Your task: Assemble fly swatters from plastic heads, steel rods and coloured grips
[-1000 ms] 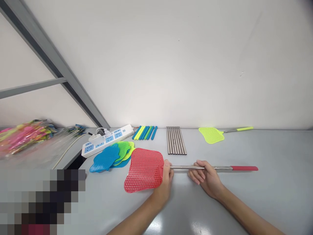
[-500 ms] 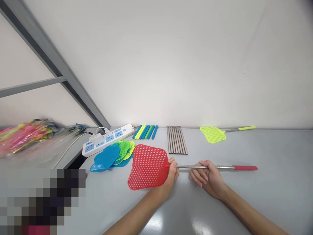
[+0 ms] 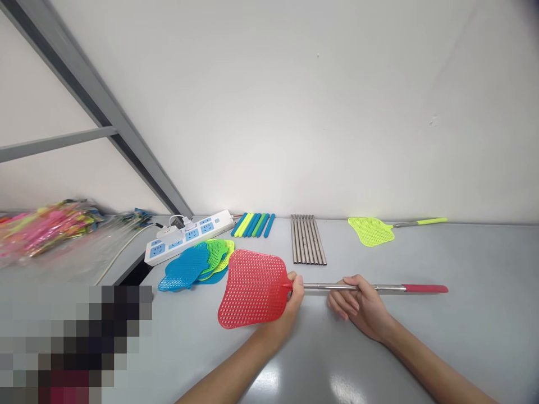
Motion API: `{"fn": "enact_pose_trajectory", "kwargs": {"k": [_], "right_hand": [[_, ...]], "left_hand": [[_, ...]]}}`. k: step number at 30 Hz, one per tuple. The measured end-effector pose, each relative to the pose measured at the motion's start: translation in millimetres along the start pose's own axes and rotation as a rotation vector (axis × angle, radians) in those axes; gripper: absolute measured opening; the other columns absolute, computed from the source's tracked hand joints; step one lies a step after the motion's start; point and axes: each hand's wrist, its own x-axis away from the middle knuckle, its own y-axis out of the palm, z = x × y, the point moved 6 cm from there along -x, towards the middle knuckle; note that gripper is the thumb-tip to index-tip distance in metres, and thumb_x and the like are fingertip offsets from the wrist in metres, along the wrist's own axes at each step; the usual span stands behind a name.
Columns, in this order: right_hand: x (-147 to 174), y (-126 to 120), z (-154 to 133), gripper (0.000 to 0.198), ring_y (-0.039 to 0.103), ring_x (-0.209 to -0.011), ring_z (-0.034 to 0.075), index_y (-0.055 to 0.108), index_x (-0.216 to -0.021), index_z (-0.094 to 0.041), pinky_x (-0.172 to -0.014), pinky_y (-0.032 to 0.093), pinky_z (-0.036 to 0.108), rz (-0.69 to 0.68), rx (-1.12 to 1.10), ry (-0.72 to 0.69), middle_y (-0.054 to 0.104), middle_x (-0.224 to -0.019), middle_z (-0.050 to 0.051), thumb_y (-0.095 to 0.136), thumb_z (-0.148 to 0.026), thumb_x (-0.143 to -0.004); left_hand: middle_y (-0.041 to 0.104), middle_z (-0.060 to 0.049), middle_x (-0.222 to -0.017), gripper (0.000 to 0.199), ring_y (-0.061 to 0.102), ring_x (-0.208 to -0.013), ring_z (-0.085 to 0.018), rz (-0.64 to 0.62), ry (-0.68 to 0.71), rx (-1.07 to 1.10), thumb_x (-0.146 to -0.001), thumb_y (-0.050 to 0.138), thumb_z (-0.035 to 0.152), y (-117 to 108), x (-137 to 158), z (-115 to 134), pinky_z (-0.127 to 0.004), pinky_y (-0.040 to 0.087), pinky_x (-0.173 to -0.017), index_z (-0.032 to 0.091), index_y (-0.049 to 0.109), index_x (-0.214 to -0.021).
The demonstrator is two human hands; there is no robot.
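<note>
A red fly swatter (image 3: 255, 289) with a perforated head, a metal rod and a red grip spans both hands above the table. My left hand (image 3: 295, 297) is closed around its neck, where the head meets the rod. Further right, my right hand (image 3: 357, 303) pinches the metal rod between thumb and fingers, short of the red grip. Behind the red head lies a stack of blue, green and yellow swatter heads (image 3: 185, 268). Metal rods (image 3: 308, 240) lie side by side beyond my hands, and to the right rests a yellow-green fly swatter (image 3: 371, 231) with its handle attached.
Blue, yellow and green grips (image 3: 253, 224) lie in a row near the wall. A white power strip (image 3: 193, 238) with plugs sits left of them. Bagged colourful items (image 3: 50, 230) lie at far left, below a grey metal frame (image 3: 138, 163). The grey table (image 3: 421, 336) reflects light.
The view has shifted slightly, so the background things sit a little further right. Both hands keep nearly the same hold on the red fly swatter.
</note>
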Motion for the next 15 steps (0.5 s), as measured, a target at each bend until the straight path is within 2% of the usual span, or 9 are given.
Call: {"fn": "enact_pose_trajectory", "kwargs": {"k": [3, 7, 10, 15], "right_hand": [[-1, -1, 0, 0.043, 0.034, -0.042, 0.013, 0.032, -0.037, -0.021, -0.055, 0.027, 0.031, 0.01, 0.011, -0.007, 0.026, -0.036, -0.003, 0.031, -0.032, -0.079], [-1, 0, 1, 0.044, 0.034, -0.042, 0.013, 0.031, -0.037, -0.021, -0.057, 0.027, 0.031, 0.019, 0.041, -0.008, 0.027, -0.036, -0.003, 0.03, -0.033, -0.079], [-2, 1, 1, 0.044, 0.035, -0.042, 0.013, 0.032, -0.038, -0.021, -0.057, 0.027, 0.031, 0.013, 0.051, -0.017, 0.028, -0.036, -0.003, 0.029, -0.031, -0.08], [-3, 0, 1, 0.043, 0.035, -0.042, 0.013, 0.032, -0.038, -0.021, -0.057, 0.027, 0.031, 0.025, 0.039, -0.031, 0.028, -0.036, -0.003, 0.03, -0.031, -0.08]], "left_hand": [[0.029, 0.004, -0.056, 0.031, 0.032, -0.054, -0.011, 0.066, 0.015, -0.013, -0.079, 0.04, 0.036, -1, 3, 1, -0.024, 0.028, -0.056, 0.019, 0.03, -0.055], [0.03, 0.004, -0.054, 0.031, 0.033, -0.052, -0.011, 0.122, -0.076, 0.227, -0.076, 0.043, 0.042, 2, 0, -11, -0.022, 0.03, -0.051, 0.02, 0.034, -0.055], [0.03, 0.004, -0.052, 0.032, 0.032, -0.049, -0.01, 0.121, -0.15, 0.354, -0.074, 0.044, 0.045, 7, -3, -20, -0.021, 0.028, -0.047, 0.02, 0.035, -0.056], [0.027, 0.005, -0.05, 0.033, 0.029, -0.046, -0.009, 0.102, -0.179, 0.381, -0.075, 0.044, 0.045, 8, -4, -23, -0.021, 0.027, -0.044, 0.02, 0.034, -0.056]]}}
